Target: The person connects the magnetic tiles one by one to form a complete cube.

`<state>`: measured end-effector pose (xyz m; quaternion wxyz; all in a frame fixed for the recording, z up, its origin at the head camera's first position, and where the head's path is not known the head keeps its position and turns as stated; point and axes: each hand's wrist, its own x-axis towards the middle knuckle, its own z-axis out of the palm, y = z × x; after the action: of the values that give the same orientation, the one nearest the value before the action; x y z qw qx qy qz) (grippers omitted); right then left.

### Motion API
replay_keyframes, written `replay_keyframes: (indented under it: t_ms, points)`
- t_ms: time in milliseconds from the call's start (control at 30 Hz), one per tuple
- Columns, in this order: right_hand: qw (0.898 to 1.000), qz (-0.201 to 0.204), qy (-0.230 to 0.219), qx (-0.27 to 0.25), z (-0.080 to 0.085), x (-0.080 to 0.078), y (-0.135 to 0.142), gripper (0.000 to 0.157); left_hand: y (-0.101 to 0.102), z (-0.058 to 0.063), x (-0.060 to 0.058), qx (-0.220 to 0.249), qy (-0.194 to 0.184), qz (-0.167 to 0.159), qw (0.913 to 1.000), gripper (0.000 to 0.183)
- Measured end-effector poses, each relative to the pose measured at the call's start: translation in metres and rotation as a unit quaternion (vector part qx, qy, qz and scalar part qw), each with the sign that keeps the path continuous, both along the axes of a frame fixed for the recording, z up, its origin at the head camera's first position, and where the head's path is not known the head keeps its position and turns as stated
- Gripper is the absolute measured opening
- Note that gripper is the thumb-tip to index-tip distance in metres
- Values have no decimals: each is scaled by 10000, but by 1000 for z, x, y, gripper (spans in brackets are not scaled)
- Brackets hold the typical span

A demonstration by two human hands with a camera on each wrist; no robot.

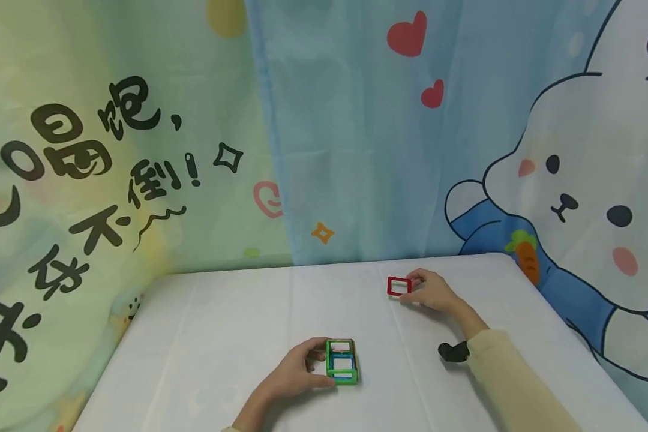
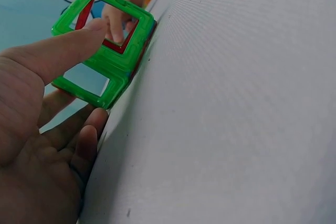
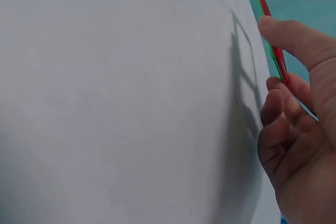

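Near the table's front middle, my left hand grips a small block of see-through magnetic tiles, mostly green with some blue inside. In the left wrist view its thumb lies on the green face, with the fingers below and behind. Farther back and to the right, my right hand pinches a square red magnetic tile with an open centre. The right wrist view shows this tile nearly edge-on between thumb and fingers, with a strip of green along it. The two held things are apart.
Both hands work over a white-covered table. A dark object shows at the right wrist, by the sleeve. Behind the table hangs a printed curtain with a cartoon rabbit.
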<state>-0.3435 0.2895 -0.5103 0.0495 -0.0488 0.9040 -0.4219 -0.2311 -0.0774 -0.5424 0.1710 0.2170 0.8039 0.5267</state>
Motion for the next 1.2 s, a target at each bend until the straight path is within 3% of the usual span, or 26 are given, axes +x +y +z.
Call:
replay_keyframes:
  t_ms: [333, 633, 933, 1200]
  points:
    - [9982, 255, 497, -199, 14, 30, -34, 56, 2, 2, -1, 40, -40, 11, 10000, 72]
    - [9980, 195, 468, -384, 20, 59, -70, 55, 2, 2, -1, 8, -18, 56, 10000, 70]
    - [9970, 424, 619, -163, 35, 95, -101, 52, -1, -3, 0, -45, 116, 55, 9999, 70]
    - [9965, 560, 615, 64, 41, 116, -112, 54, 1, -3, -1, 5, 106, 64, 9999, 68]
